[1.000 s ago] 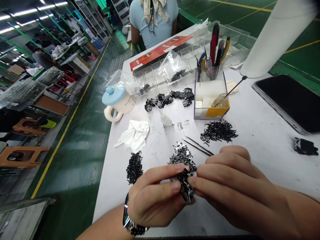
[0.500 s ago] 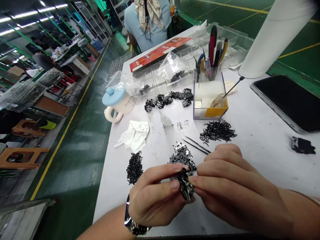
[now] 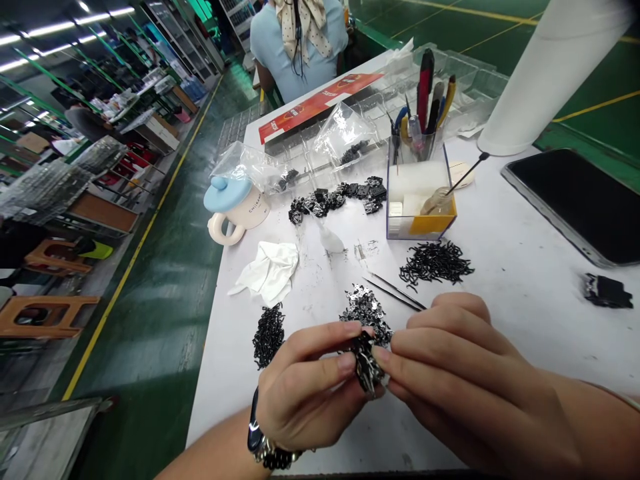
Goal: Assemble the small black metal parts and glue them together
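A small black part with silvery metal pieces [image 3: 369, 368] is held up just over the table's near edge. My left hand [image 3: 310, 387], with a watch on its wrist, pinches it between thumb and fingers. From the other side, my right hand [image 3: 465, 380] closes its thumb and fingertips on the part's right edge; anything tiny in that pinch is hidden. Behind the part lies a heap of small silvery metal pieces [image 3: 367, 310]. Tweezers [image 3: 393, 292] point up-left beside that heap, their rear end hidden behind my right hand.
Piles of black curved pieces lie left [image 3: 269, 335] and right [image 3: 436, 262]. Farther back are a white cloth [image 3: 270, 267], a lidded mug [image 3: 245, 207], a small white bottle [image 3: 331, 239], black assemblies [image 3: 325, 200], a tool box [image 3: 423, 200] and a phone [image 3: 580, 200]. A person [image 3: 300, 47] sits beyond.
Both hands and the black part have shifted very slightly, the part a little left and up. The grip stays the same. The seated person has leaned slightly right.
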`<state>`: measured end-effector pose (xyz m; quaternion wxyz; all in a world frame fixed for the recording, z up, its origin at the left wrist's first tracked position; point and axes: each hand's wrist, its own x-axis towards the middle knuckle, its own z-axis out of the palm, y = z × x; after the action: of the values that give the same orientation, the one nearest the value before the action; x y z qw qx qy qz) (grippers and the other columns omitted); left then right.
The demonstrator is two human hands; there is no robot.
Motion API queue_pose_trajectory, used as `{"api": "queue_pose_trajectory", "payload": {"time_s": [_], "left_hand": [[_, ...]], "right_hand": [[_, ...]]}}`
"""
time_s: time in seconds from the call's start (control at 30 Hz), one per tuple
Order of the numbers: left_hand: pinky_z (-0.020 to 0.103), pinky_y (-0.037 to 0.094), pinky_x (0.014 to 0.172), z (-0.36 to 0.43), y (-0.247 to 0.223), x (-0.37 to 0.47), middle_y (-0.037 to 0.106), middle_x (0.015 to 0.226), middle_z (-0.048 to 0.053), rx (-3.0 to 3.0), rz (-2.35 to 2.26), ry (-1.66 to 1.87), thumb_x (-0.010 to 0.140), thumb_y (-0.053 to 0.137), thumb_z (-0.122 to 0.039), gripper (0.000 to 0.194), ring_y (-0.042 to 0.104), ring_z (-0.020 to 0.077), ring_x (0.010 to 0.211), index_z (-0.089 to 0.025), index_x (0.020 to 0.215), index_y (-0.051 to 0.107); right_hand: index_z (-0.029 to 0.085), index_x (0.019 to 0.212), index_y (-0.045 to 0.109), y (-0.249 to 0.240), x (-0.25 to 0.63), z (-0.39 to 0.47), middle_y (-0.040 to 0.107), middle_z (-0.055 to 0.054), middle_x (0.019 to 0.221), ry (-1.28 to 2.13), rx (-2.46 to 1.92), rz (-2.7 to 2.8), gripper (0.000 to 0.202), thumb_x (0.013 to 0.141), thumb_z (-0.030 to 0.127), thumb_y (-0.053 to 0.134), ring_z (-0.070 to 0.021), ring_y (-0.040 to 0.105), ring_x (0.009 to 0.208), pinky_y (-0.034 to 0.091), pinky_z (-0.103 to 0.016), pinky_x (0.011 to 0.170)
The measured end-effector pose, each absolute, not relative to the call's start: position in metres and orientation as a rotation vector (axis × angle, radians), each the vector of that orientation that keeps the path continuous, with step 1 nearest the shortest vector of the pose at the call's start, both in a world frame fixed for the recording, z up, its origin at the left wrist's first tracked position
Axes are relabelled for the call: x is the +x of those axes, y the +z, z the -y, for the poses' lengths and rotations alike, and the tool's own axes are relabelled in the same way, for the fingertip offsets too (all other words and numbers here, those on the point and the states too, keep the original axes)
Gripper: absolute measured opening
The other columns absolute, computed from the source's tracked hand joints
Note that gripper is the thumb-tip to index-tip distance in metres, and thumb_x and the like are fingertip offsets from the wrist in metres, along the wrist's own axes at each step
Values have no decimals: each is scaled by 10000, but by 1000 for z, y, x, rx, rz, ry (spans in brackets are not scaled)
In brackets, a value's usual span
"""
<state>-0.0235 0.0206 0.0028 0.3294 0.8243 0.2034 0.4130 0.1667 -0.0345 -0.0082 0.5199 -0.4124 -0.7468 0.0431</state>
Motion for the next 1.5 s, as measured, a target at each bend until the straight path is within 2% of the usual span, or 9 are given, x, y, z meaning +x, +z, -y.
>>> {"api": "queue_pose_trajectory", "payload": {"time_s": [0.27, 0.7, 0.87, 0.97, 1.07, 1.2, 1.3, 1.43, 1.5], "left_hand": [[257, 605, 833, -23, -10, -16, 632, 1170, 40, 2067, -570, 1249, 738, 719, -50, 391, 653, 152, 994, -187, 1088, 611], [300, 574, 855, -24, -12, -4, 679, 1044, 54, 1833, -676, 1290, 689, 713, 17, 375, 651, 176, 975, -185, 999, 649], [232, 563, 852, -21, -7, -1, 677, 1000, 27, 1681, -786, 1230, 698, 704, 15, 338, 649, 141, 971, -203, 951, 652], [175, 560, 819, -19, -6, 0, 689, 985, 8, 1554, -865, 1128, 725, 711, -31, 301, 658, 112, 939, -226, 948, 657], [146, 560, 772, -19, -4, 0, 713, 978, -3, 1320, -920, 967, 767, 711, -115, 231, 675, 85, 856, -241, 951, 655], [157, 557, 744, -20, -3, 0, 729, 947, 12, 1087, -936, 856, 769, 730, -195, 170, 684, 93, 819, -216, 911, 638], [184, 559, 721, -21, -3, 0, 721, 868, 12, 1023, -956, 826, 753, 747, -230, 175, 680, 105, 782, -201, 883, 634], [212, 559, 707, -23, -3, 2, 702, 794, 3, 972, -968, 785, 746, 753, -256, 171, 661, 97, 712, -190, 851, 635], [204, 554, 701, -23, -2, 2, 706, 810, 10, 973, -985, 771, 740, 757, -260, 175, 658, 97, 724, -187, 845, 637]], "right_hand": [[34, 1019, 613, -9, 173, 28, 635, -91, 882, -33, -916, 1914, 219, 813, 67, 547, -199, 558, 818, 415, -383, 689], [80, 1007, 640, -2, 174, 22, 676, -70, 875, -234, -1115, 1908, 210, 837, 139, 531, -197, 580, 807, 392, -378, 678], [125, 1076, 633, 7, 203, 7, 677, -105, 894, -386, -1364, 1767, 264, 886, 188, 461, -237, 621, 812, 437, -442, 717], [137, 1146, 627, 9, 234, -12, 648, -151, 980, -572, -1593, 1511, 330, 858, 269, 536, -300, 597, 973, 453, -480, 796], [130, 1237, 561, 4, 259, -32, 610, -160, 1115, -481, -1737, 1503, 439, 839, 312, 596, -248, 598, 980, 454, -431, 843], [198, 1129, 638, -3, 271, -47, 707, -53, 920, -415, -1698, 1580, 334, 837, 358, 614, -160, 642, 746, 430, -350, 690], [204, 1074, 676, -5, 269, -52, 721, -37, 852, -489, -1670, 1505, 270, 844, 328, 608, -132, 637, 675, 406, -332, 668], [206, 1042, 693, -6, 271, -55, 695, -15, 741, -640, -1637, 1463, 257, 829, 321, 606, -158, 626, 712, 383, -408, 745], [210, 1072, 684, -5, 274, -51, 680, -35, 789, -628, -1612, 1512, 267, 844, 312, 587, -211, 627, 809, 346, -490, 799]]}}
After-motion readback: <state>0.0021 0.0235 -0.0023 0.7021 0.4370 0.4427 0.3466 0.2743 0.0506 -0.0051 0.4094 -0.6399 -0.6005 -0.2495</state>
